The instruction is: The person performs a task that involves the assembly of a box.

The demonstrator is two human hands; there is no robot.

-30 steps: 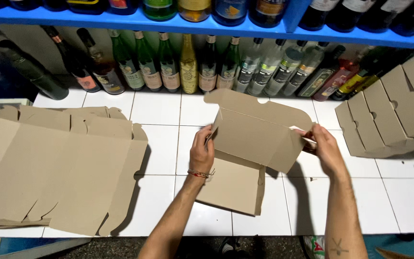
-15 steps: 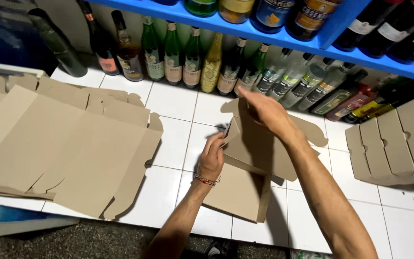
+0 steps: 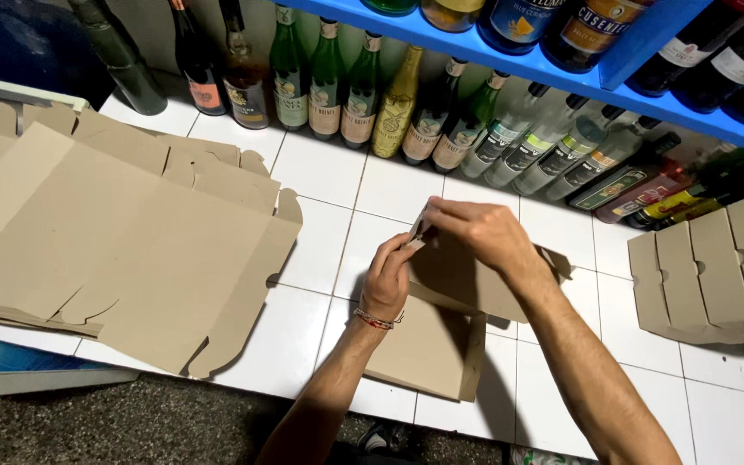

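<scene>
Cardboard box (image 3: 430, 344) half-folded on white bench (image 3: 320, 172), just right of flat cardboard stack (image 3: 114, 241). Left hand (image 3: 387, 280) braced on side wall, fingers curled; right hand (image 3: 486, 234) reaching across — fingers pinching corner flap. Fold itself hidden beneath hands.

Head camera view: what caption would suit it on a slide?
Both hands, left hand and right hand, fold a cardboard box on a white tiled counter.

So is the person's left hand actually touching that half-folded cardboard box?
Touching. The head view shows the left hand pressed against the wall of the cardboard box, fingertips at its upper corner beside the right hand.
</scene>
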